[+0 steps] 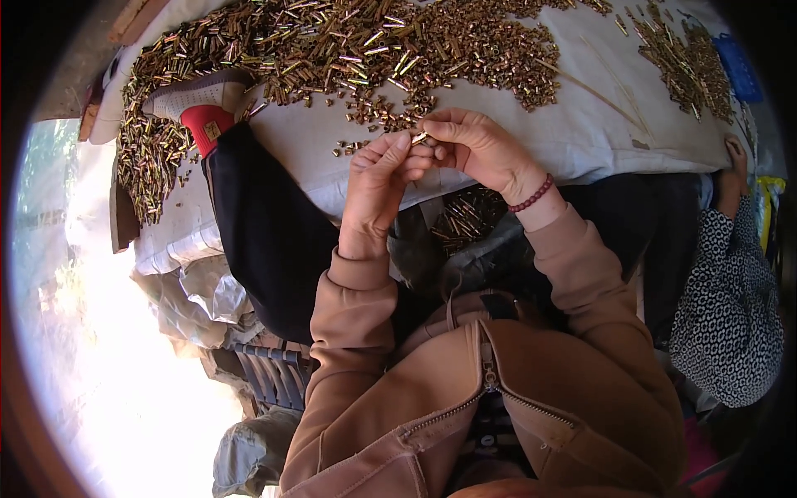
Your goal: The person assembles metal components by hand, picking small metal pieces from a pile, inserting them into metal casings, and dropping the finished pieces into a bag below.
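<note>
My left hand (pixel 375 187) and my right hand (pixel 481 148) meet at the near edge of a cloth-covered table (pixel 332 170). Pinched between their fingertips is a small gold-coloured metal tube (pixel 421 138), mostly covered by the fingers. A dark red bead bracelet (pixel 531 193) circles my right wrist. Just beyond the hands, short gold-coloured metal pieces (pixel 378 109) lie scattered. They join a broad heap of longer metal tubes (pixel 332 51) toward the back and left. Below my hands, a dark bag or container (pixel 466 217) holds several more long tubes.
My shoe (pixel 195 95) rests on the table at the left, beside the heap. Thin sticks (pixel 599 98) lie on the cloth at right. Farther right are another metal pile (pixel 685 62) and a blue container (pixel 737 68). A person's patterned sleeve (pixel 722 311) shows at the right.
</note>
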Motion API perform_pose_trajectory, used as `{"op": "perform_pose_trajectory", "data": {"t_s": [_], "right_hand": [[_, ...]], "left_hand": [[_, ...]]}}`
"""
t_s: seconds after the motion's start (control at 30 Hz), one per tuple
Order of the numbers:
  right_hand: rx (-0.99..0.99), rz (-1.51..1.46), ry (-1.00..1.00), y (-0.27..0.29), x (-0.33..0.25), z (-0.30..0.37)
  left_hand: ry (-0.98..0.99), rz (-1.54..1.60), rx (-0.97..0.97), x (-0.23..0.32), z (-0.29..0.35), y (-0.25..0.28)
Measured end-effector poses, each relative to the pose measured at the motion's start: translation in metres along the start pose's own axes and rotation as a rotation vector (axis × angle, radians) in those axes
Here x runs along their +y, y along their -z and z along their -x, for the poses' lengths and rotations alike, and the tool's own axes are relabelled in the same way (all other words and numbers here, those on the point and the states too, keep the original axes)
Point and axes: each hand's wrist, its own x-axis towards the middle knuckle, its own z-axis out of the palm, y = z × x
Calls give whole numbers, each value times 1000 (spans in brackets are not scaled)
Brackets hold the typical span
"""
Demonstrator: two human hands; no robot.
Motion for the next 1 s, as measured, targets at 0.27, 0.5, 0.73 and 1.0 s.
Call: {"op": "perform_pose_trajectory", "data": {"t_s": [0.27,0.5,0.73,1.0], "right_hand": [[-13,-73,-4,5,8,-3],[-54,-109,-25,5,6,-2],[156,388,168,2,-20,-2],[353,1728,828,17,-7,-23]], "left_hand": [[-13,14,-2,-1,0,-1],[-27,-30,-27,1,0,-4],[-13,0,-48,7,5,-2],[-246,-696,62,26,-1,4]]}}
